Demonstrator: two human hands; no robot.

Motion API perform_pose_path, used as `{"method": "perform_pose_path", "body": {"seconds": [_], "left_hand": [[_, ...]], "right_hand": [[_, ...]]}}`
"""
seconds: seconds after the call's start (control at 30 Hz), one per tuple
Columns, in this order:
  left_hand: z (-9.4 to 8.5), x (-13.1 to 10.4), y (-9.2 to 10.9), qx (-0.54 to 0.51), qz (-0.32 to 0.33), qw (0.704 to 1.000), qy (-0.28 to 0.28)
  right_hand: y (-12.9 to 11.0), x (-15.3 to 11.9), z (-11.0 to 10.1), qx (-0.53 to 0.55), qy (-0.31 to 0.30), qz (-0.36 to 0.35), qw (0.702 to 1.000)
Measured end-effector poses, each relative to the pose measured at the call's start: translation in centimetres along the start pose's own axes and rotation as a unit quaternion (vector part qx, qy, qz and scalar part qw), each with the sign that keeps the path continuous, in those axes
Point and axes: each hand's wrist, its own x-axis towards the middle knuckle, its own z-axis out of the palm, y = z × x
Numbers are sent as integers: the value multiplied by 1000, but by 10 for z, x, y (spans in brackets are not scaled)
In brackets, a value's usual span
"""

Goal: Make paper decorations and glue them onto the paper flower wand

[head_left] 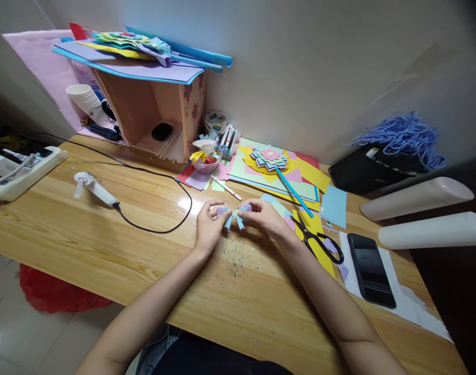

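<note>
Paper flower [234,213] — pinched between left fingers [226,215] and right fingers [246,214].

Paper cutout [234,214]: pale blue and lilac, pale green centre. Table [144,265]: tan, streaked wood grain. Box [194,112]: peach, pink-and-grey flower print outside. Glue gun [99,191]: white. Scissors [309,237], phone [370,271]: black. Yarn [404,138]: periwinkle blue. Paper stick [294,193]: bright blue. Bag [53,291]: red.

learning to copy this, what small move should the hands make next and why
I'd probably turn the small paper piece slightly, bringing its lower strips within grip: the left hand and right hand hold its sides, while those strips jut out unheld.
</note>
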Motion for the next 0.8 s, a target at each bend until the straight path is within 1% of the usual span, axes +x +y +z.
{"method": "perform_pose_path", "body": {"seconds": [0.13, 0.3, 0.5, 0.6, 0.7, 0.8], "left_hand": [[0, 0, 0, -6, -5, 1000, -4], [1, 0, 2, -4, -13, 1000, -2], [2, -1, 5, -7, -15, 1000, -2], [3, -2, 6, -9, -11, 1000, -2], [3, -3, 6, -6, -8, 1000, -2], [3, -4, 5, -4, -3, 1000, -3]], "right_hand": [[-1, -1, 0, -10, 5, -11, 1000], [-4, -3, -1, -33, -17, -51, 998], [-6, -4, 3, -10, -19, -39, 999], [-8, -5, 4, -16, -22, -41, 999], [-8, -5, 5, -45, -1, -50, 998], [-8, -5, 5, -103, 29, -81, 991]]}}
